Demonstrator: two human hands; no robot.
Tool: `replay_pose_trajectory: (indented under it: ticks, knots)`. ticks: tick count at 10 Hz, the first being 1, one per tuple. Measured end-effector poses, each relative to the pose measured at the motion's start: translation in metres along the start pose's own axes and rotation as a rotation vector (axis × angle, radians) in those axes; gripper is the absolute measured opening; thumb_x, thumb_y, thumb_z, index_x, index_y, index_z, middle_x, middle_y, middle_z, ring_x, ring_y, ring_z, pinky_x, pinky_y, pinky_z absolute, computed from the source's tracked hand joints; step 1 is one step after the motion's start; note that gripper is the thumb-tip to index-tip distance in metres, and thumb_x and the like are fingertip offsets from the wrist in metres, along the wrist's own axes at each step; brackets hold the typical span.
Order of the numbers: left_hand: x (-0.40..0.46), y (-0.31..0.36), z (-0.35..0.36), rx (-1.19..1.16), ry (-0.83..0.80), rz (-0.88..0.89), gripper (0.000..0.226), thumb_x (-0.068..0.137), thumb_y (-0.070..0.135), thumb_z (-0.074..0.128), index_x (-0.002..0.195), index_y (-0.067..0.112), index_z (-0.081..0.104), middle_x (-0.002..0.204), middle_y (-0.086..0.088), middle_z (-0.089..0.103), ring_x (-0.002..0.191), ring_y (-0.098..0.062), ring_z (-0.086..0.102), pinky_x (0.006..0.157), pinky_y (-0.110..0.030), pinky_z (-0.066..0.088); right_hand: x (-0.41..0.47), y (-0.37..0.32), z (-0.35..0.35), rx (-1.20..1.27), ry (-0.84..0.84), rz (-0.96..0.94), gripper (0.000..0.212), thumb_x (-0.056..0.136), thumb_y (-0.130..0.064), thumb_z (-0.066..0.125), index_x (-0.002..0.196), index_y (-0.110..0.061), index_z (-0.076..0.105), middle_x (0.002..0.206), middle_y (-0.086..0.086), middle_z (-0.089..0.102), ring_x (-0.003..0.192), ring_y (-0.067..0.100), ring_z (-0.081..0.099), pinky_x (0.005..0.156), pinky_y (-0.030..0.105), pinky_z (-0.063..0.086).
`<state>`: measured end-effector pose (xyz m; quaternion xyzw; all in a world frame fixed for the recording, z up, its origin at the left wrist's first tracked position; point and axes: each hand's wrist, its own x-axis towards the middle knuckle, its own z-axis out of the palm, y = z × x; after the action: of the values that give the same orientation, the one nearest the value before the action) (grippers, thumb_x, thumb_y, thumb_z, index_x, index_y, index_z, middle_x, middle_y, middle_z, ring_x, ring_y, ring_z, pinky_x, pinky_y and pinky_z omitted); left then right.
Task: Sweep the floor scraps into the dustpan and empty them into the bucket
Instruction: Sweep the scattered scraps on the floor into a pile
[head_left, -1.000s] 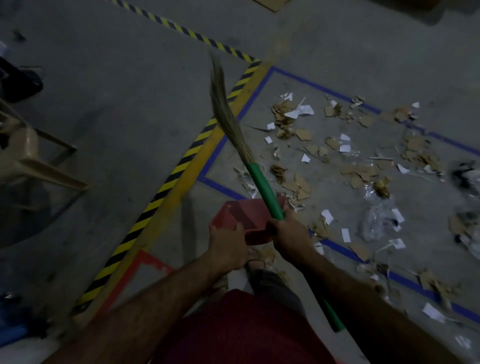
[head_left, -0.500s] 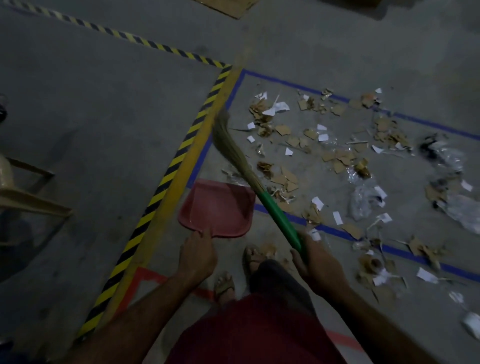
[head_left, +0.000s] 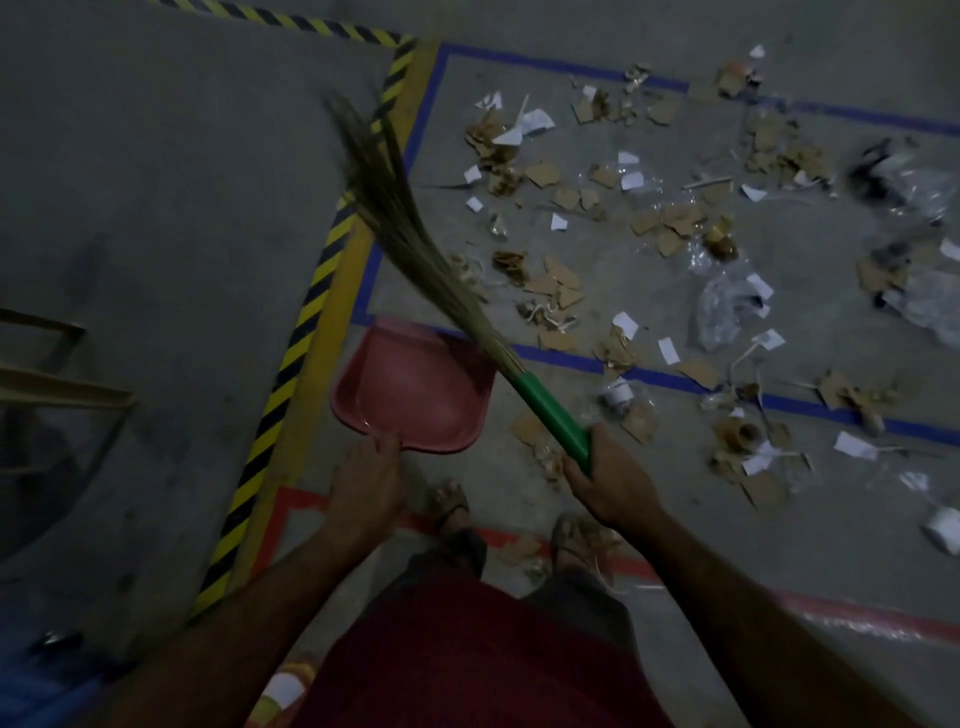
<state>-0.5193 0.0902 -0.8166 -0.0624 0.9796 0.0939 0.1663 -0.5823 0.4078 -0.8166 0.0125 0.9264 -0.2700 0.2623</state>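
A red dustpan (head_left: 415, 389) lies flat on the concrete floor just in front of my feet, its mouth at the blue tape line. My left hand (head_left: 366, 486) grips its handle at the near edge. My right hand (head_left: 610, 480) is closed around the green handle of a grass broom (head_left: 410, 234). The bristles slant up and left, over the dustpan's right side and the yellow-black tape. Cardboard, paper and plastic scraps (head_left: 623, 228) lie scattered to the right inside the blue-taped area. No bucket is in view.
Yellow-black hazard tape (head_left: 291, 364) runs diagonally on the left, with red tape (head_left: 639, 566) near my sandalled feet. A beige chair's legs (head_left: 57, 384) stand at the left edge. Crumpled clear plastic (head_left: 727, 306) lies among the scraps.
The dustpan went from held up in front of me down onto the floor. The broom swung lower, and my right hand moved right, apart from my left. The view tilted downward.
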Motion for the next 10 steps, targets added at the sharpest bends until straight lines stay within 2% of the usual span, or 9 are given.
replay_pose_trajectory:
  ticks: [1,3,4,5,6,7,8,9,10]
  knots:
    - [-0.002,0.016,0.012,-0.005,-0.021,-0.024,0.036,0.084,0.004,0.051,0.120,0.009,0.049,0.076,-0.008,0.052,0.063,-0.026,0.047,0.054,-0.037,0.038,-0.016,0.035,-0.003,0.013,-0.057,-0.065,0.060,0.101,-0.048,0.046,0.153,-0.027,0.024,0.097,-0.007,0.055,0.075,0.013,0.057,0.059,0.024,0.039]
    - [-0.022,0.068,0.027,0.090,-0.016,-0.015,0.029,0.082,0.001,0.064,0.111,0.001,0.058,0.078,-0.020,0.059,0.063,-0.033,0.054,0.056,-0.031,0.029,-0.042,0.106,-0.002,0.149,-0.038,0.025,0.042,0.097,-0.033,0.055,0.132,-0.018,0.038,0.108,0.010,0.061,0.080,0.019,0.057,0.066,0.032,0.044]
    - [-0.035,0.087,0.040,0.126,-0.013,0.032,0.027,0.089,0.009,0.044,0.113,0.003,0.055,0.073,-0.012,0.051,0.058,-0.027,0.046,0.049,-0.033,0.033,-0.052,0.135,-0.003,0.221,-0.041,0.082,0.057,0.097,-0.049,0.051,0.145,-0.027,0.027,0.114,0.008,0.064,0.087,0.027,0.065,0.073,0.038,0.052]
    - [-0.047,0.099,0.060,0.093,-0.027,0.011,0.031,0.089,0.009,0.040,0.119,0.006,0.048,0.074,-0.012,0.051,0.055,-0.027,0.044,0.046,-0.032,0.031,-0.055,0.163,-0.001,0.115,-0.063,0.085,0.063,0.099,-0.055,0.042,0.153,-0.034,0.017,0.120,0.011,0.063,0.096,0.033,0.065,0.082,0.049,0.054]
    - [-0.057,0.112,0.071,0.095,-0.057,-0.009,0.031,0.090,0.009,0.043,0.120,0.004,0.048,0.077,-0.013,0.055,0.054,-0.025,0.042,0.045,-0.032,0.032,-0.050,0.180,0.001,-0.027,-0.095,0.063,0.063,0.101,-0.041,0.045,0.156,-0.026,0.017,0.120,0.015,0.058,0.097,0.033,0.060,0.077,0.045,0.054]
    - [-0.062,0.117,0.081,0.167,-0.036,-0.009,0.038,0.088,0.009,0.052,0.126,0.003,0.051,0.077,-0.012,0.056,0.055,-0.027,0.049,0.046,-0.032,0.036,-0.047,0.189,0.007,-0.148,-0.153,0.032,0.062,0.101,-0.036,0.041,0.156,-0.034,0.012,0.120,0.016,0.053,0.091,0.034,0.059,0.068,0.040,0.050]
    - [-0.064,0.114,0.095,0.237,0.004,-0.016,0.031,0.091,0.012,0.046,0.119,0.004,0.056,0.080,-0.013,0.055,0.061,-0.026,0.048,0.053,-0.037,0.042,-0.045,0.195,0.024,-0.177,-0.217,0.005,0.062,0.100,-0.039,0.037,0.154,-0.045,0.006,0.120,0.018,0.056,0.092,0.038,0.060,0.076,0.045,0.052]
    - [-0.059,0.110,0.118,0.225,-0.040,-0.055,0.027,0.094,0.013,0.043,0.116,0.004,0.057,0.089,-0.017,0.055,0.071,-0.029,0.051,0.062,-0.040,0.043,-0.043,0.204,0.056,-0.230,-0.258,-0.046,0.064,0.099,-0.049,0.036,0.152,-0.052,-0.001,0.111,0.021,0.059,0.090,0.039,0.061,0.084,0.056,0.051]
    - [-0.053,0.102,0.148,0.076,-0.139,-0.213,0.038,0.093,0.012,0.053,0.130,0.005,0.048,0.113,-0.025,0.056,0.094,-0.041,0.059,0.077,-0.043,0.047,-0.043,0.213,0.103,-0.316,-0.335,-0.105,0.065,0.103,-0.041,0.041,0.155,-0.050,0.002,0.122,0.028,0.054,0.087,0.038,0.063,0.074,0.045,0.054]
